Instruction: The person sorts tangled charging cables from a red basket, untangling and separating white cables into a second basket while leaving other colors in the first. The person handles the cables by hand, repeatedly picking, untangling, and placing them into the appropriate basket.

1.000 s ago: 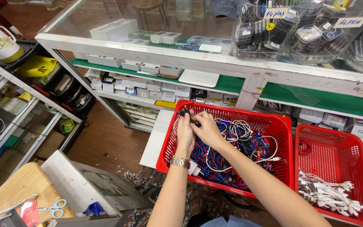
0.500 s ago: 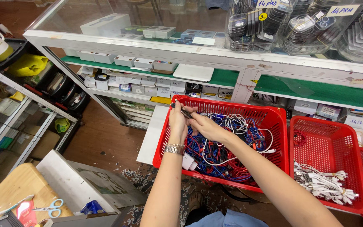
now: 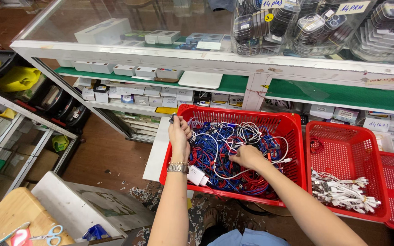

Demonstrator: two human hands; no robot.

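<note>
Two hands are at work over one red basket packed with tangled cables in blue, red and white. Your left hand is raised at the basket's left edge, near its far left corner, fingers closed around a small dark plug end that pokes out above your fist; white cable runs down from that grip into the heap. A metal wristwatch sits on that wrist, and a white charger block lies just beside it against the basket's near left corner. Your right hand is lower, pressed into the middle of the pile toward the near edge, fingers curled down among the cables; you cannot tell from here exactly which strand it grips. The tangle fills the basket from the left edge to the right wall, so it lies under and between both hands. A second red basket stands just beside the first, on its right, holding a bundle of white cables in its near half, well apart from your right hand. White boxes line the green shelf beyond the far edge of the baskets. Scissors with blue handles lie on the wooden surface at your lower left
</note>
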